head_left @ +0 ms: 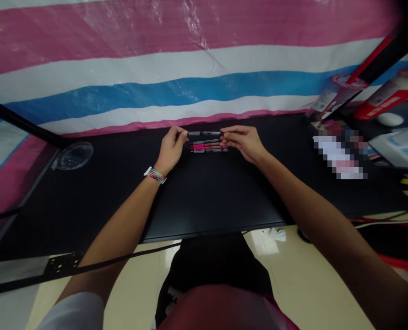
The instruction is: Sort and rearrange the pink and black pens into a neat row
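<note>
The grey-barrelled pen [202, 133] lies stretched between your two hands, just beyond a small row of pens [207, 147] with pink and grey barrels. Your left hand [172, 147] is pinched on its left end, thumb against fingers; your right hand [244, 143] is pinched on its right end the same way. A light, even grip at both ends should serve best, since a slim barrel may roll or twist if one side presses harder. Your right fingers sit close to the right ends of the row, so lift them a little to avoid nudging it.

The pen's long axis runs left to right, nearly parallel to its neighbours. Your fingers cover its ends, so you cannot tell which way the tip points, nor whether the barrel touches the black desk [217, 197].

Farther out, a clear plastic lid [76, 156] lies well apart at the left, a clear cup [327, 101] stands at the far right, and a striped sheet [190, 91] hangs behind the desk.
</note>
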### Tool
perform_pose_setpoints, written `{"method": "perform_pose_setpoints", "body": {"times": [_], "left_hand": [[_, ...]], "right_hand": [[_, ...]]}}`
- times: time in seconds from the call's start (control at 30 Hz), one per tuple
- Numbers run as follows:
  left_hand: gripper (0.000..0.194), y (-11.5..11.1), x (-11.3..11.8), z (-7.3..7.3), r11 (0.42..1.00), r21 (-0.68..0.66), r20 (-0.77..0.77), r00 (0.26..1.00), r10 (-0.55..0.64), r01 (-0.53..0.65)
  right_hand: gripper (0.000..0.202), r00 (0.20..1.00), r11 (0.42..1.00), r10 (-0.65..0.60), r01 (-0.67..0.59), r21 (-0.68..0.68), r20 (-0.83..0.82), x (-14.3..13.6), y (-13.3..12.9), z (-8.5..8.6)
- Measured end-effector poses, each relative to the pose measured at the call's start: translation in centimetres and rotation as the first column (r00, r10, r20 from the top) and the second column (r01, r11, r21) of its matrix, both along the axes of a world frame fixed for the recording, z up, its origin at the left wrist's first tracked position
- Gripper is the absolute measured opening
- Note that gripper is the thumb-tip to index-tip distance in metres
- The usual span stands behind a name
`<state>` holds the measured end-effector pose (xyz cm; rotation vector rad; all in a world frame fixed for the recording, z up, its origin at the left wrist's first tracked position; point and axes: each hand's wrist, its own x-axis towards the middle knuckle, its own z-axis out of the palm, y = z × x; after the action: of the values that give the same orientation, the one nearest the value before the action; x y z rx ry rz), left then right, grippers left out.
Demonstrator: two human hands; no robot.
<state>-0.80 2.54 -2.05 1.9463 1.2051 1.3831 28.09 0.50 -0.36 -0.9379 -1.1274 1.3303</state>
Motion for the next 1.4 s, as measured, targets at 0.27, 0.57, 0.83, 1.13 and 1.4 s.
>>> {"method": "perform_pose_setpoints", "body": {"times": [0.27, 0.57, 0.83, 1.13, 1.4], "left_hand": [[0.028, -1.8, 0.7, 1.5, 0.994, 0.087, -0.182, 0.982, -0.043, 0.059], [0.041, -1.7, 1.3, 1.2, 0.996, 0.033, -0.065, 0.994, -0.084, 0.086], [0.041, -0.7, 1.0, 0.5, 0.987, 0.040, 0.089, 0.983, -0.158, 0.155], [0.033, -0.5, 1.1, 0.1, 0.994, 0.022, 0.105, 0.988, -0.113, 0.111], [0.018, -1.0, 1.2, 0.8, 0.994, -0.082, 0.044, 0.997, -0.067, 0.070]], "right_hand": [[0.019, 1.000, 0.997, -0.008, 0.006, -0.072, -0.029, -0.1, 0.0, 0.2], [0.021, 1.000, 0.999, 0.006, -0.006, -0.035, -0.006, -0.2, -0.2, 0.3], [0.018, 1.000, 0.999, 0.009, -0.009, -0.041, -0.009, -0.2, -0.2, 0.4], [0.021, 1.000, 0.998, 0.004, -0.005, -0.066, -0.005, -0.3, -0.2, 0.4], [0.020, 1.000, 0.998, -0.011, 0.012, -0.054, 0.022, -0.4, -0.4, 0.5]]}}
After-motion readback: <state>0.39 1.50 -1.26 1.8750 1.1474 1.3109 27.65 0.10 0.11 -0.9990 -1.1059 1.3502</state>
